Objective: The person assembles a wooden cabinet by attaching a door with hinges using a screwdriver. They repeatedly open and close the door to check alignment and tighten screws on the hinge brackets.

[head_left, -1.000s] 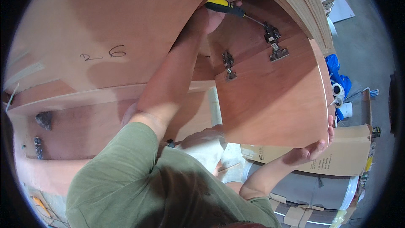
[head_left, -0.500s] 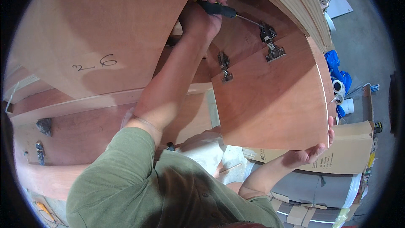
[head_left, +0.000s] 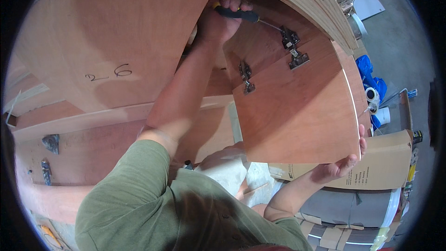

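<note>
My left hand point(head_left: 225, 21) is closed around a dark screwdriver point(head_left: 238, 15) with yellow accents, up inside a wooden cabinet. The screwdriver's thin shaft reaches the upper metal hinge point(head_left: 290, 37), its tip at the cabinet-side part. A second hinge point(head_left: 246, 76) sits lower and to the left. Both hinges join the cabinet's inner panel point(head_left: 260, 44) to a reddish-brown plywood door point(head_left: 297, 116), which stands swung out. At the door's lower right corner, my right hand point(head_left: 341, 165) grips the edge, thumb on the near face and fingers wrapped round the side.
A large plywood panel point(head_left: 107, 32) with handwritten marks stands left of my arm. Below it, a small dark bag point(head_left: 51, 143) and a dark metal piece point(head_left: 46, 172) lie on a wooden surface. To the right are a cardboard box point(head_left: 385, 162), grey wrapped bundles point(head_left: 344, 207) and blue plastic point(head_left: 367, 69).
The whole view has shifted slightly. My left fingers sit a little differently on the screwdriver handle, while its tip stays at the upper hinge. My right hand still grips the door corner.
</note>
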Demonstrator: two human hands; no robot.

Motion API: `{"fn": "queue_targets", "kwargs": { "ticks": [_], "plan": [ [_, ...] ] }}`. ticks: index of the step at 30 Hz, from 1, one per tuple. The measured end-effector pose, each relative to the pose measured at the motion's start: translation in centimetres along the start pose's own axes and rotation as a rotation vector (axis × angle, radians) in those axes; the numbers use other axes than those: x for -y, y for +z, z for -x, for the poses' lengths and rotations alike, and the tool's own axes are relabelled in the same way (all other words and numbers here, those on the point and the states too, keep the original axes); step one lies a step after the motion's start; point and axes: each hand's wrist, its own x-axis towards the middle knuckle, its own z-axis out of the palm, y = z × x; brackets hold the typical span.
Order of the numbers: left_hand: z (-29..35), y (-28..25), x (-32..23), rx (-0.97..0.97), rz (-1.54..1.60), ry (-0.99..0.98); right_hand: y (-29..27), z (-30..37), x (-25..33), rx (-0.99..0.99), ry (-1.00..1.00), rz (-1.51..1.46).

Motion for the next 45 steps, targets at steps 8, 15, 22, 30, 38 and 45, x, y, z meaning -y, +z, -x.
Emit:
{"fn": "queue_targets", "kwargs": {
  "ticks": [8, 15, 22, 30, 38, 45],
  "plan": [
    [0.1, 0.1, -0.1, 0.099, -0.034, -0.004, -1.1, -0.2, -1.1, 0.189, -0.460, 0.431],
    [0.3, 3.3, 0.9, -0.427, -0.049, 0.101, 0.0, 0.1, -0.8, 0.143, -0.368, 0.320],
    [-0.6, 2.7, 0.5, -0.666, -0.014, 0.105, 0.1, 0.1, -0.5, 0.147, -0.355, 0.365],
    [-0.4, 2.0, 0.4, -0.817, -0.048, 0.103, 0.5, 0.4, 0.2, 0.120, -0.212, 0.354],
    [-0.3, 2.0, 0.5, -0.803, 0.042, 0.118, 0.3, 0.4, 0.0, 0.049, -0.121, 0.232],
    [-0.1, 2.3, 0.5, -0.865, 0.026, 0.110, 0.5, 0.2, -0.3, 0.088, -0.214, 0.168]
  ]
}}
